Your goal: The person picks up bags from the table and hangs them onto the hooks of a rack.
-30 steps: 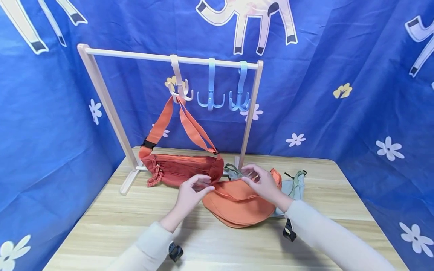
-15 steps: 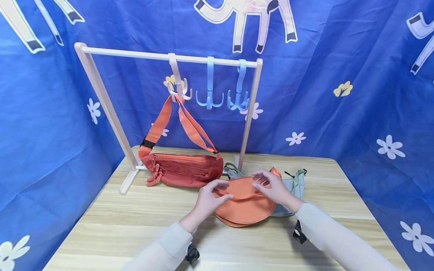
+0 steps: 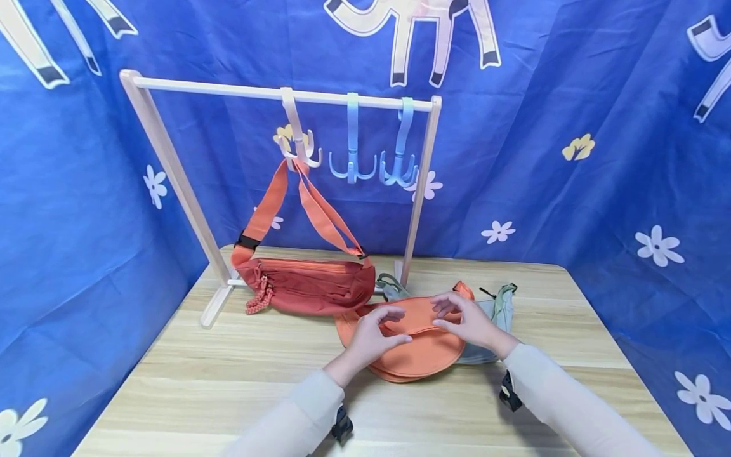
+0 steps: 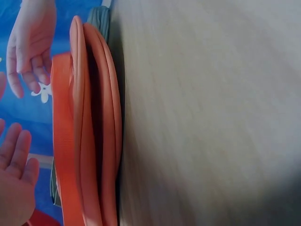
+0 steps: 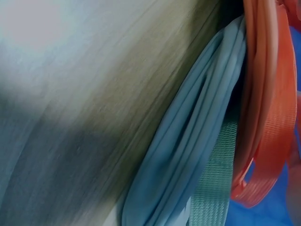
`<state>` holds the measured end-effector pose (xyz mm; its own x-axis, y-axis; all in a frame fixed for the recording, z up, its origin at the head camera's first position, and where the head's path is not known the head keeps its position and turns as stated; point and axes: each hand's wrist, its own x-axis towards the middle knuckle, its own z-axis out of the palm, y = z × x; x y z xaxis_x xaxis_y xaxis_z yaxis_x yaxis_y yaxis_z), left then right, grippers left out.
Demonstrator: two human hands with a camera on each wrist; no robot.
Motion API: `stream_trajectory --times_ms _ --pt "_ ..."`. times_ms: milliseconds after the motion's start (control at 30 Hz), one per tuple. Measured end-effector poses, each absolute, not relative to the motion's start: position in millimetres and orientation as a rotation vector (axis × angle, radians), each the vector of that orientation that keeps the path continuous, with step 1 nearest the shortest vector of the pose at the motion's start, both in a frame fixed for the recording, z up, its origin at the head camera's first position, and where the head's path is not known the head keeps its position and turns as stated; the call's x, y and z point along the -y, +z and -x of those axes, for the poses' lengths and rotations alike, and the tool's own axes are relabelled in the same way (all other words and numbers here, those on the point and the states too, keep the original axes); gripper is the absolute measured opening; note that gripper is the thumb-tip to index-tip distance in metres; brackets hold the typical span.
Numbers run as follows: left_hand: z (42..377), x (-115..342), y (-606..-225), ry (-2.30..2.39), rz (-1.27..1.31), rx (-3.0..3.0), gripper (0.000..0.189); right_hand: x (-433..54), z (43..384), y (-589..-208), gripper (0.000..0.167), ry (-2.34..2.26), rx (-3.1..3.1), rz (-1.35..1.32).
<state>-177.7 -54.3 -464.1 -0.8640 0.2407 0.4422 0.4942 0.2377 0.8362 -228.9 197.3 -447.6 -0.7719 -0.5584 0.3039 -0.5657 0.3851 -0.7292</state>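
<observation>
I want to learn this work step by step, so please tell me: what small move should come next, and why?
Perhaps lower the left hand and right hand to pinch the orange bag by its strap: both are above it, thumbs and fingers apart, holding nothing, while the red bag already has its belt looped over the pale pink hook.

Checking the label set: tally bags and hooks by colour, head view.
Red bag: 1
Orange bag: 1
Grey-blue bag: 1
Pale pink hook: 1
Blue hooks: 2
Total: 6 (3 bags, 3 hooks)
</observation>
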Motion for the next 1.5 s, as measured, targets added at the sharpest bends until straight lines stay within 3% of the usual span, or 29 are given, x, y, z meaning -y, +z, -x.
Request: stream_trajectory --times_ms 467,967,1500 --pt "188 44 -470 -1.591 0.756 2.462 0.052 -196 213 -423 0.042 1.328 2.693 -1.176" --pt "199 45 -473 -1.652 0.680 2.580 0.052 -214 243 -465 0.046 1.203 2.761 -1.123" --pt "202 45 -468 -1.627 0.634 2.635 0.021 -213 249 -468 0.015 1.247 2.790 -1.117"
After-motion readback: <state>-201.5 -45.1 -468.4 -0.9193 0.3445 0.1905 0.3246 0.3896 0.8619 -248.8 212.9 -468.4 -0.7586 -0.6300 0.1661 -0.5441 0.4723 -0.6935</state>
